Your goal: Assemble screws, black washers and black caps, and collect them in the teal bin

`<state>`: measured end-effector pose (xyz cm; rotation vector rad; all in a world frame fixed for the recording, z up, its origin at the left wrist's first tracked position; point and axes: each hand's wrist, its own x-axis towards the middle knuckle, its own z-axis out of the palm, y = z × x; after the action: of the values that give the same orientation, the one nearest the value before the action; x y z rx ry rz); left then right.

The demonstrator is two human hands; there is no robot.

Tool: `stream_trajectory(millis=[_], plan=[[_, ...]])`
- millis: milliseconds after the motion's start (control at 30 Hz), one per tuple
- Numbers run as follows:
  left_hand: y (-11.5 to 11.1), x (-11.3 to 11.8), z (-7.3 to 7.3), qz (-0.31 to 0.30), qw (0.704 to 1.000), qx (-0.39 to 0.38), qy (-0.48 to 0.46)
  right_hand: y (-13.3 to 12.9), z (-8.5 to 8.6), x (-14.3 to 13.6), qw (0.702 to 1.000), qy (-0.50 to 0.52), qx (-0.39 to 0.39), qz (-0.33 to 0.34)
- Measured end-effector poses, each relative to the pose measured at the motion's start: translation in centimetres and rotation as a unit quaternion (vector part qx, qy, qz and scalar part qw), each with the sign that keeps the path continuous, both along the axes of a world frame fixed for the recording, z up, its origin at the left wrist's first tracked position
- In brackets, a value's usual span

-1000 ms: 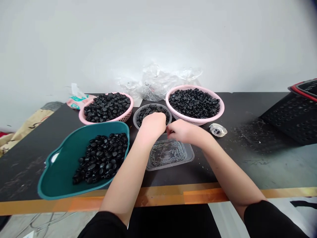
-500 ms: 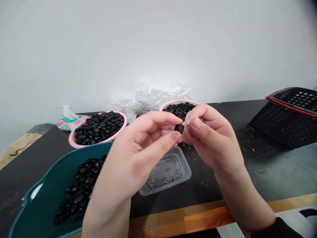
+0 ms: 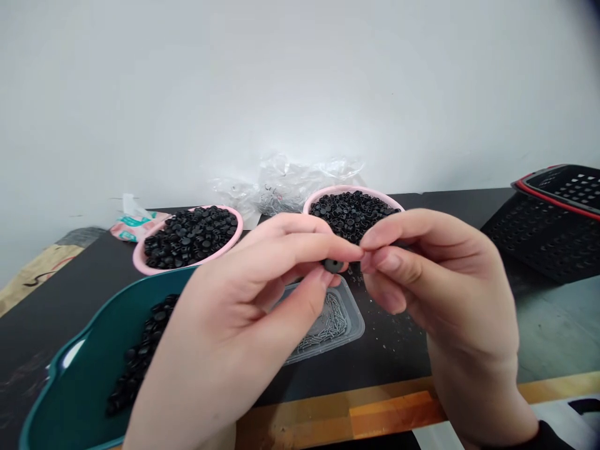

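My left hand (image 3: 248, 300) pinches a small round black plastic cap (image 3: 333, 265) between thumb and fingers, its flat face with a small hole turned towards me. Close beside it, touching the left fingertip, my right hand (image 3: 445, 287) is closed in a pinch; what its fingertips hold is hidden, though a dark sliver shows behind the thumb. Beneath the hands stands a clear plastic tub (image 3: 354, 328) of small metal springs, partly covered by my left hand. Behind them, a pink basin (image 3: 307, 203) holds small black parts.
At left, a teal basin (image 3: 60, 400) holds black caps, with another pink basin (image 3: 138, 259) of black parts behind it. A tissue pack (image 3: 134, 225) and clear plastic bags (image 3: 290, 181) lie along the wall. A black perforated basket (image 3: 548, 231) stands at right.
My right hand has moved right and slightly down, and the spring seen at its fingertips no longer shows. The black cap has tilted, its face now towards me, and sits slightly lower.
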<state>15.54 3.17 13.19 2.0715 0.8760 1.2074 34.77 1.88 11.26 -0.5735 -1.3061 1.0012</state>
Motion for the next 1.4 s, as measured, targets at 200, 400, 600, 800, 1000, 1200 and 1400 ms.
stream_trajectory(millis=[200,400,600,800,1000,1200,1400], plan=[[-0.4,0.0,0.0,0.014,0.999,-0.024,-0.027,-0.5,-0.2,-0.2,0.999,-0.016,-0.002,-0.042],[-0.6,-0.2,-0.1,0.015,1.0,-0.007,0.009,-0.2,-0.5,-0.4,0.999,-0.015,-0.012,-0.028],[-0.6,0.1,0.0,0.01,1.0,0.009,0.023,-0.3,-0.6,-0.7,0.997,-0.052,0.001,-0.058],[-0.6,0.1,0.6,0.014,0.999,0.001,0.039,-0.4,-0.7,-1.1,0.993,-0.08,0.027,-0.081],[-0.5,0.3,0.1,0.007,0.999,-0.022,0.027,-0.3,-1.2,-1.7,0.982,-0.084,0.086,-0.147],[-0.4,-0.1,-0.2,0.013,0.999,-0.013,0.043,0.1,-1.8,-1.6,0.975,-0.15,0.091,-0.137],[1.0,0.6,-0.4,-0.033,0.999,-0.035,-0.025,0.5,-1.7,-1.2,0.992,-0.105,-0.001,-0.067]])
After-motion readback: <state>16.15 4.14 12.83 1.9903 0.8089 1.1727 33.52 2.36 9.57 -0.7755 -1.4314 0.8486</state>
